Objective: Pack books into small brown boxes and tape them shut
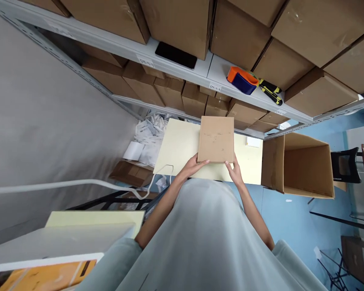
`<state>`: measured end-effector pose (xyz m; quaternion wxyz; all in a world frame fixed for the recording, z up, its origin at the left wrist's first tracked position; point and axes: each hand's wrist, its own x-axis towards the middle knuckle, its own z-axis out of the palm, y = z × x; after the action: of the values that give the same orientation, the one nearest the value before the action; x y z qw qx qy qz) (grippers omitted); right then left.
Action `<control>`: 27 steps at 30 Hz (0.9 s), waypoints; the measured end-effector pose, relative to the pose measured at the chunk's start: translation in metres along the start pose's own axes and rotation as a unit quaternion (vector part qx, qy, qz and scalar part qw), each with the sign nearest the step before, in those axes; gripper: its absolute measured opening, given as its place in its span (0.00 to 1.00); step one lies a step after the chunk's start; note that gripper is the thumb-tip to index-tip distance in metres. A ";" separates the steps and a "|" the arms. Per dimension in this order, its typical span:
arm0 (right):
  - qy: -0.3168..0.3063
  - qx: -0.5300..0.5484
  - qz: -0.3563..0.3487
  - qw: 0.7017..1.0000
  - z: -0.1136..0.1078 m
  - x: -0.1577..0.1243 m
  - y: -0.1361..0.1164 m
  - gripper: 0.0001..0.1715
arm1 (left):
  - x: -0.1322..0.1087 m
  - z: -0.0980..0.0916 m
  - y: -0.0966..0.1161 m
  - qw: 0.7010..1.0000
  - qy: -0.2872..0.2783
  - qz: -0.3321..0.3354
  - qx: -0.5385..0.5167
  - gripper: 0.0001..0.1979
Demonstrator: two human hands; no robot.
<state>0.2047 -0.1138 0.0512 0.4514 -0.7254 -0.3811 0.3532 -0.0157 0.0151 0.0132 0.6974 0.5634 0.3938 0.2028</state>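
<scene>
A closed brown cardboard box (pixel 216 139) is between my two hands, over the pale yellow tabletop (pixel 178 141) in front of me. My left hand (pixel 194 165) grips its near left corner, thumb along the near edge. At the near right corner my right hand (pixel 235 171) holds it the same way, thumb on the near edge. The fingers under and behind the box are hidden. Whether the box rests on the table or is lifted slightly, I cannot tell. A small white box (pixel 253 142) lies at the table's right back.
Metal shelves (pixel 170 60) packed with cardboard boxes rise behind the table. On them lie a black phone-like slab (pixel 176 55), an orange-and-blue tape dispenser (pixel 242 80) and yellow-black cutters (pixel 271 92). A large open carton (pixel 306 165) stands right; white crumpled material (pixel 151 133) lies left.
</scene>
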 end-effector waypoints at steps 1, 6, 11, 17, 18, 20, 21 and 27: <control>0.018 -0.005 -0.010 1.000 -0.001 -0.003 -0.010 0.53 | -0.003 0.001 0.010 1.000 0.010 0.020 0.011 0.40; 0.142 -0.013 -0.030 0.989 -0.008 -0.010 -0.054 0.43 | -0.009 0.019 0.052 0.987 0.081 0.130 0.046 0.39; 0.216 -0.056 0.021 0.975 -0.018 -0.010 -0.073 0.40 | -0.001 0.041 0.065 0.983 0.140 0.122 0.007 0.35; 0.154 -0.193 0.085 0.965 -0.031 0.004 -0.047 0.42 | 0.008 0.048 0.055 0.976 0.194 0.013 0.093 0.24; 0.137 -0.202 0.093 0.965 -0.031 0.009 -0.038 0.44 | 0.011 0.047 0.053 0.971 0.196 -0.007 0.133 0.23; 0.101 -0.198 0.111 0.969 -0.028 0.017 -0.022 0.50 | 0.016 0.046 0.047 0.957 0.203 -0.039 0.204 0.24; 0.086 -0.186 0.122 0.971 -0.026 0.021 -0.014 0.53 | 0.019 0.046 0.043 0.952 0.205 -0.048 0.223 0.26; 0.044 -0.085 0.157 0.983 -0.012 0.032 0.007 0.55 | 0.032 0.040 0.029 0.977 0.155 -0.027 0.145 0.36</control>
<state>0.2311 -0.0929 0.0435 0.3430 -0.8269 -0.2707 0.3540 0.0393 0.0218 0.0325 0.5436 0.6093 0.5380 0.2093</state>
